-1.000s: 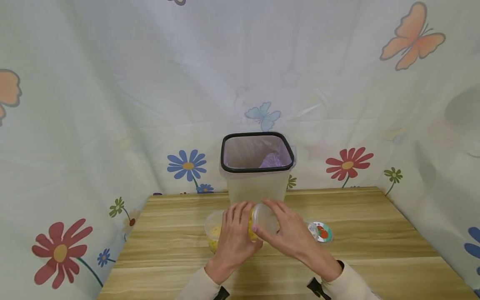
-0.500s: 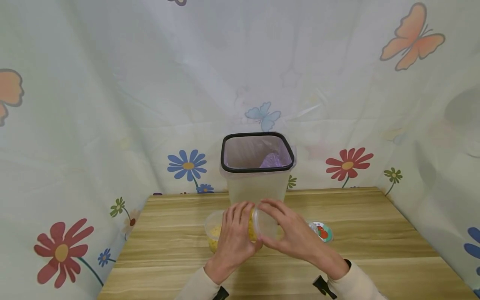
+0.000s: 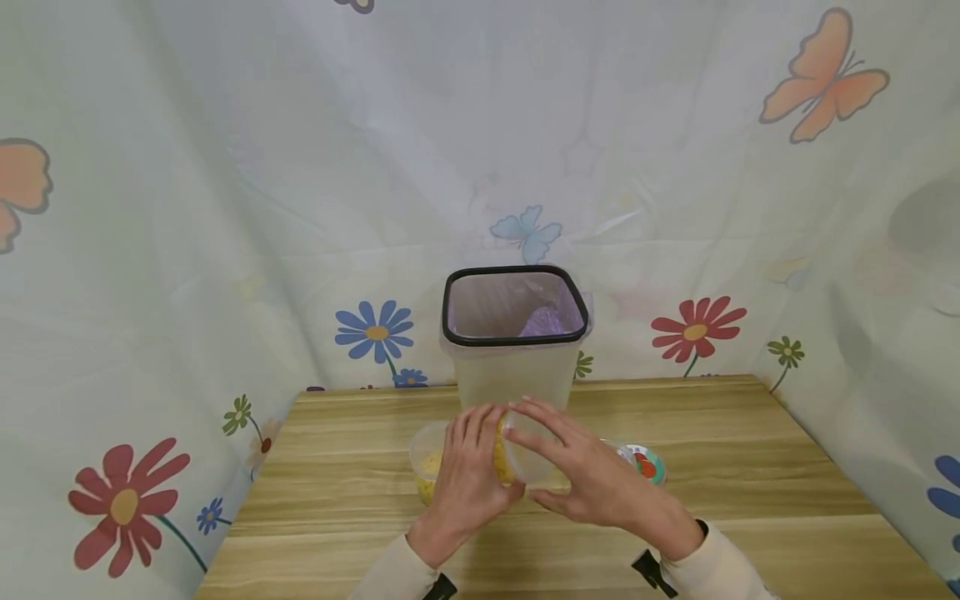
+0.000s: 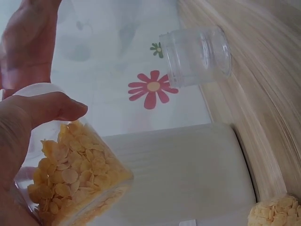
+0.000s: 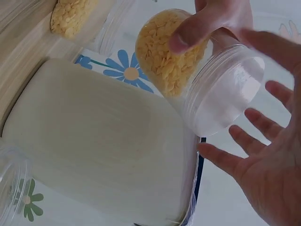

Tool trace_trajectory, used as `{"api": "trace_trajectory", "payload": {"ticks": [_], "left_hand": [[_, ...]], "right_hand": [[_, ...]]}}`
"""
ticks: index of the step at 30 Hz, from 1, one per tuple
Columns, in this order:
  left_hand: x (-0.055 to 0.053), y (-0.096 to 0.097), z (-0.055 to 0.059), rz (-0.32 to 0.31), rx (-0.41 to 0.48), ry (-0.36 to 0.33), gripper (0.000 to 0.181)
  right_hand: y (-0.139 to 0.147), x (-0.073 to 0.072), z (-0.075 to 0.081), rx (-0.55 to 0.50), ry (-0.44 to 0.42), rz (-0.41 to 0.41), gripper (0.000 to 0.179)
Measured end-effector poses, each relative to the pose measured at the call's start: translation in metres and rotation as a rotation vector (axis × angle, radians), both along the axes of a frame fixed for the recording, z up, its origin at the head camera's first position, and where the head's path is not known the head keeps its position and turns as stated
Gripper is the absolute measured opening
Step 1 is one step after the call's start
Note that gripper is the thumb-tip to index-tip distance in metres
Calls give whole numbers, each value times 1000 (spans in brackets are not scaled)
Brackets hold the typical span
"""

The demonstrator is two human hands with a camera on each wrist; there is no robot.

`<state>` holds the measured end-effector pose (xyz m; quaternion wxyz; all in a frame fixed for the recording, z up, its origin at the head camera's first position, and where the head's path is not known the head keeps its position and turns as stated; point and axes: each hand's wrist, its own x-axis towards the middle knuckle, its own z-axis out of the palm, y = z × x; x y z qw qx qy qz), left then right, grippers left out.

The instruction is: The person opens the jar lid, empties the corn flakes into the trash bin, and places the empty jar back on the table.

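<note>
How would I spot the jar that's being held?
Find the black-rimmed bin on the wooden table. In front of it, a clear jar of yellow flakes sits in the left hand's grip. It is tilted, while the neighbouring tub of flakes stands upright.

A clear plastic jar [image 5: 157,59] of golden corn flakes [image 4: 77,167] is lying sideways in the left hand [image 3: 467,471], at the lower centre of the head view. Its translucent whitish lid [image 5: 233,89] is covering the mouth and facing right there. In the right wrist view the jar is slanting across the upper right, flakes filling its base end.
</note>
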<state>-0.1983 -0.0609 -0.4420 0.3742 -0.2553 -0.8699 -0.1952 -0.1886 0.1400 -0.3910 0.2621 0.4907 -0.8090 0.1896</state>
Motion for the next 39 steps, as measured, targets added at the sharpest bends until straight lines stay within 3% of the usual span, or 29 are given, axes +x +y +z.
{"api": "trace_trajectory", "payload": {"ticks": [2,9,14,19,24,29,36,39], "left_hand": [[0,0,0,6,7,4,97],[0,2,2,48,5,44,88],[1,4,1,62,-2,36,93],[0,6,0,68,-5,70,91],[-2,7,-1,76,-12,97,92],[-2,7,0,85,-23,105,88],[1,5,1,81,-17,65,84],[1,4,1,72,0,44,90]], "right_hand": [[-1,3,2,-35,-53,-53,84],[-12,11,6,-161,-281,-376,79],[-18,12,5,-187,-382,-473,77],[-24,9,3,-195,-416,-527,75],[-26,8,5,-217,-425,-526,71],[-24,8,6,-221,-397,-467,68],[-17,6,8,-196,-413,-279,69],[-13,4,7,-135,-344,-212,70]]}}
